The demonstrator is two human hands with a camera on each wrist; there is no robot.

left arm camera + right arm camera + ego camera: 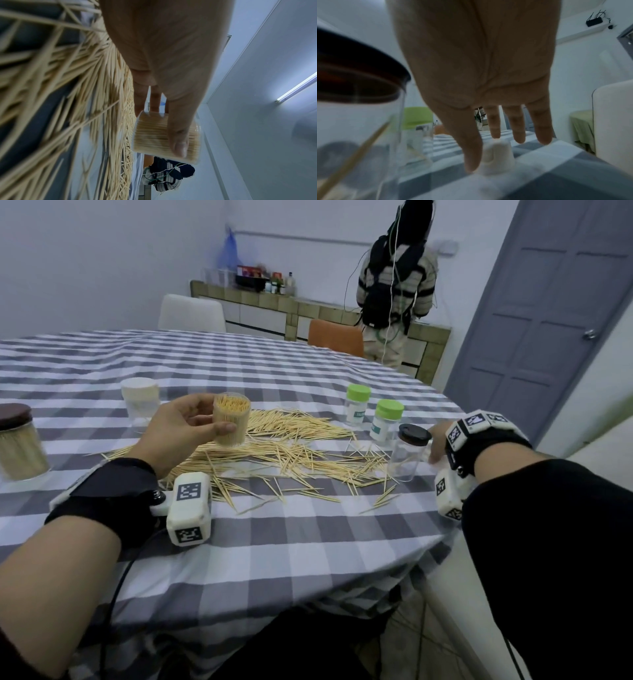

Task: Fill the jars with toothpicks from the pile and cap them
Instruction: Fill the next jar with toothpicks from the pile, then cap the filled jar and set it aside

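A small clear jar, packed with toothpicks and uncapped, is gripped between thumb and fingers of the left hand above the toothpick pile on the checked tablecloth. Right of the pile, the right hand is held with fingers extended, thumb and forefinger touching a white cap beside the dark-lidded jar; no closed grip is seen.

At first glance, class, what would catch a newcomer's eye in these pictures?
Most striking is the pile of toothpicks strewn across the middle of the checked tablecloth. Just above it, the left hand holds up an uncapped small jar packed full of toothpicks. To the right, the right hand reaches with straight fingers for a small white cap, beside a nearly empty dark-lidded jar.
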